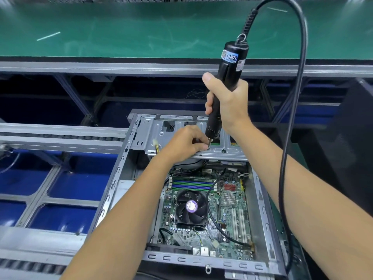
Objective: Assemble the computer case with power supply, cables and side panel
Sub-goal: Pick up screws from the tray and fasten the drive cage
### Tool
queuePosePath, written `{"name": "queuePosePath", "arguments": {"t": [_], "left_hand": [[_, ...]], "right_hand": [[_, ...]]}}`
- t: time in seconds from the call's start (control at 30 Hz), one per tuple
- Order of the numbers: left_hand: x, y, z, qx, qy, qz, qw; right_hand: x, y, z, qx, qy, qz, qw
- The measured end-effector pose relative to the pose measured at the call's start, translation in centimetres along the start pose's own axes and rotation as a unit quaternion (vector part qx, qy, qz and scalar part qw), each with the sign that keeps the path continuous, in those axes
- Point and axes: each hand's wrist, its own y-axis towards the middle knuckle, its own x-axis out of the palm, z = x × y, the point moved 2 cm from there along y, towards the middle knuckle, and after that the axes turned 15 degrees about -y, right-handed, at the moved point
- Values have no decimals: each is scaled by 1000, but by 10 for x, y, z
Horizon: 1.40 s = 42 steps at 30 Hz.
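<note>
The computer case (260, 201) lay open at the near edge of the bench, side panel off. The right hand (228, 102) gripped the electric screwdriver (226, 87) upright, its bit on the drive bracket (218, 151). The left hand's (185, 144) fingers (201, 146) pinched at the tip, apparently steadying a screw too small to see. A tilted bit risked slipping, nipping those fingers or dropping the screw onto the motherboard (228, 211).

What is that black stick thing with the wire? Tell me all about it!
It is an electric screwdriver: a black, plastic-looking barrel with a blue label near the top, a metal ring and a thick black cord looping from its top end. It stands almost upright, tip down on the computer case's metal bracket. The right hand grips it; the left hand's fingers pinch by its tip.
</note>
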Motion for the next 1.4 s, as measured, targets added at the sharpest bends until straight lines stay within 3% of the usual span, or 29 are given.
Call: {"name": "queuePosePath", "arguments": {"t": [1.13,1.4], "left_hand": [[-1,-4,2,-45,-101,7,994],[-1,-5,5,-49,-77,-4,996]], "right_hand": [[7,-8,1,-64,-38,-92,993],[4,-6,1,-62,-25,-92,994]]}}
